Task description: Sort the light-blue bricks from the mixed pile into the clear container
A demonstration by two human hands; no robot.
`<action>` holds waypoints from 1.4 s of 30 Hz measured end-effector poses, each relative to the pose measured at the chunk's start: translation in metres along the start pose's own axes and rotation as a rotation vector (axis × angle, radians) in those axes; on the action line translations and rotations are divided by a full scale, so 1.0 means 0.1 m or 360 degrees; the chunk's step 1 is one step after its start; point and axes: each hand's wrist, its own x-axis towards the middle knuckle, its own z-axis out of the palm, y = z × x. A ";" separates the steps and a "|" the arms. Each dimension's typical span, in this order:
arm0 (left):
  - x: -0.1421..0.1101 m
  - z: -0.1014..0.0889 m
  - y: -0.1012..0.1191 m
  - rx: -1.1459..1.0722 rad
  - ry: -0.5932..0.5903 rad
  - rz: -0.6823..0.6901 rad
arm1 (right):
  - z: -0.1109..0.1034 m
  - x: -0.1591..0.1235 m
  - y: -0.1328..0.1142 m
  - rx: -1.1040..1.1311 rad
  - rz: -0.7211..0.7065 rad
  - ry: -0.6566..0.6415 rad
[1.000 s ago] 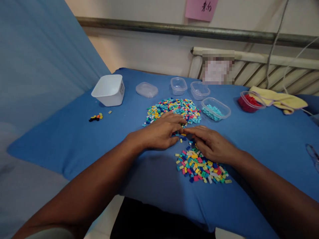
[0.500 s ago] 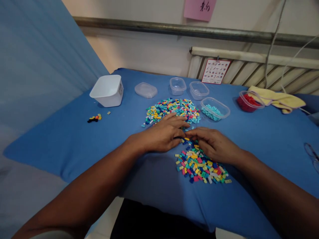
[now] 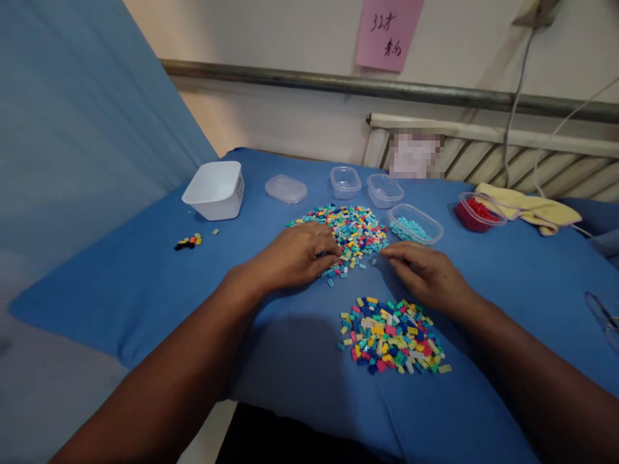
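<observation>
At the left edge of the far brick pile [image 3: 362,227], my left grip [image 3: 300,254] is resting, its fingers curling down over the bricks; whether it is grasping one, I cannot tell. Just beside that pile's right edge, my right grip [image 3: 428,270] is hanging low with its fingertips drawn together, and I cannot tell whether they are pinching anything. Nearer me than the far pile, a near brick pile [image 3: 391,335] is spreading over the blue cloth [image 3: 140,283], well apart from it. Right of the far pile, a turquoise-brick tub [image 3: 432,238] is standing close by, while a red-brick tub [image 3: 470,222] is sitting well beyond it. Behind the far pile, two clear tubs [image 3: 345,191] are standing; well to its left, a white bin [image 3: 217,209] is standing.
</observation>
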 end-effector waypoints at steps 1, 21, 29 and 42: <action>0.00 0.01 0.01 0.0019 -0.0037 -0.0012 | 0.05 0.02 0.01 -0.0028 -0.0085 -0.0041; -0.06 -0.01 0.23 0.0150 -0.0713 -0.0219 | 0.23 0.30 -0.20 -0.0248 -0.0240 -0.0675; 0.01 0.03 0.30 0.0307 -0.0712 -0.0115 | 0.05 0.25 -0.31 -0.0269 -0.0157 -0.0864; 0.17 0.11 0.50 0.0567 -0.0883 -0.0216 | -0.12 0.30 -0.33 -0.0449 -0.0068 -0.0845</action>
